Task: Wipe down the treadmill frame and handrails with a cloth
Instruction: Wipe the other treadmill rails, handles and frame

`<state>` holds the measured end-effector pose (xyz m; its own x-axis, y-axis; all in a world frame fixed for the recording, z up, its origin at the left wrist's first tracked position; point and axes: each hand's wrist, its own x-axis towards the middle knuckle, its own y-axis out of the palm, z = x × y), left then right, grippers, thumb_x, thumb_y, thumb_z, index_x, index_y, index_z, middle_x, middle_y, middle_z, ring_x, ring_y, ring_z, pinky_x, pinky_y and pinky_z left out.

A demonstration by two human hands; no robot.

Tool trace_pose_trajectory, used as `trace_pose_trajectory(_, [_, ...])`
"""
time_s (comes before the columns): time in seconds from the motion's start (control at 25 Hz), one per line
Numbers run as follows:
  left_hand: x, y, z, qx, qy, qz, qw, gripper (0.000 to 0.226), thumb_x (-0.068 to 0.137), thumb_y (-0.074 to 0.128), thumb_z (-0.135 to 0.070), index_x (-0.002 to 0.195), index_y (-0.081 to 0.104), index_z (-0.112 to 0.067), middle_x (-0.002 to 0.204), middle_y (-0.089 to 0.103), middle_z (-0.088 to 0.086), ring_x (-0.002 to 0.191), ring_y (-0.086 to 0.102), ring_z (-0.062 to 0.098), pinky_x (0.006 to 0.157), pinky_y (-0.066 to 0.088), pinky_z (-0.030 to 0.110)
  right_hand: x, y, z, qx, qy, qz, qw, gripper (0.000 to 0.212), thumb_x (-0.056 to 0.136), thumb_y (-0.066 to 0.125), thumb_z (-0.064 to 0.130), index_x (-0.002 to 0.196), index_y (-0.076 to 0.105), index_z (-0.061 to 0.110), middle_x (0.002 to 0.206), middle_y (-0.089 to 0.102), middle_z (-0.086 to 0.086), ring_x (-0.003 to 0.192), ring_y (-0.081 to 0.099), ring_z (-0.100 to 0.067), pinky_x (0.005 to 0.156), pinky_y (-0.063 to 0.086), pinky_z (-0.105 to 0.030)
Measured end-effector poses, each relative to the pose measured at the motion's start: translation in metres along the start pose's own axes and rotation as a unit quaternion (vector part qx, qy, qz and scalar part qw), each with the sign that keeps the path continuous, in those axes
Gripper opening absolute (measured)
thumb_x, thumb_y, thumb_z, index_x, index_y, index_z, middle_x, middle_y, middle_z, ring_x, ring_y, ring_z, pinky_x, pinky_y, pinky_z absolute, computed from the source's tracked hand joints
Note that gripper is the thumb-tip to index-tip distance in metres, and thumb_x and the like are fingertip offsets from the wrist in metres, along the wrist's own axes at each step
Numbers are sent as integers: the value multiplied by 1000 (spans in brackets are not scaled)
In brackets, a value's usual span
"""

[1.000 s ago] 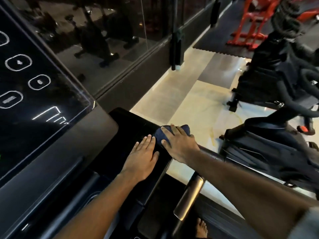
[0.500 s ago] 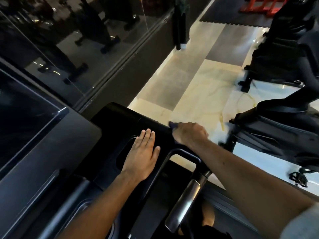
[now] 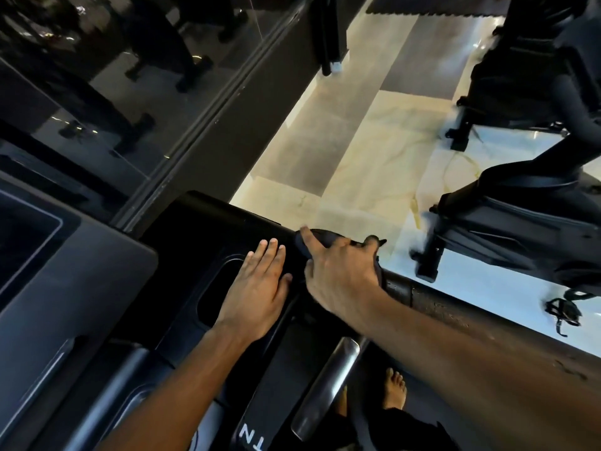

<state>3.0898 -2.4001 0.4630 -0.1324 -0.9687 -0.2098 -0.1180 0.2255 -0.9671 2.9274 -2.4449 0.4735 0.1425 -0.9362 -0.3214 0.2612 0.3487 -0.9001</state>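
Dark cloth (image 3: 327,237) under curled right fingers (image 3: 308,238)

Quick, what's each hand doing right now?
Left hand: open, flat on the treadmill frame.
Right hand: gripping the cloth on the handrail.

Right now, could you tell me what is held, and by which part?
Right hand grips the dark cloth round its middle, against the handrail; left hand holds nothing.

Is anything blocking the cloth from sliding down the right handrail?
Nothing visible. The right hand grips the cloth at the top end of the handrail; the rail below looks bare, though the forearm hides part.
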Motion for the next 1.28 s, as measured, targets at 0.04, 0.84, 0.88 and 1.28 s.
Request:
trace_pose_trajectory(0.04, [0, 0, 0, 0, 2, 1, 1000, 63, 101, 12, -46, 155, 12, -14, 163, 6, 2, 149, -8, 11, 121, -6, 30, 9, 0, -8, 11, 3, 12, 1000, 55, 102, 32, 44, 154, 32, 24, 143, 44, -18, 124, 47, -40, 105, 26, -72])
trace_pose_trajectory(0.84, [4, 2, -19, 15, 81, 18, 996, 58, 104, 21, -41, 155, 11, -16, 164, 5, 1, 150, -9, 17, 121, -8, 35, -8, 1, -30, 32, 180, 7, 983, 44, 100, 31, 43, 130, 56, 24, 127, 53, -6, 120, 50, -34, 95, 33, -64])
trace_pose_trajectory(0.88, [5, 1, -21, 20, 88, 19, 996, 57, 104, 21, -42, 155, 12, -16, 164, 5, 1, 150, -8, 17, 121, -8, 35, -27, 12, -18, 18, 110, -40, 993, 44, 98, 34, 44, 133, 53, 25, 132, 51, -5, 123, 48, -33, 99, 32, -66])
trace_pose_trajectory(1.28, [11, 9, -31, 42, 118, 26, 992, 67, 96, 10, -47, 155, 17, -15, 163, 12, 2, 151, -1, 20, 122, -3, 40, -56, 24, -34, 8, 21, -60, 998, 45, 98, 34, 47, 138, 47, 28, 140, 46, -3, 130, 44, -31, 106, 29, -67])
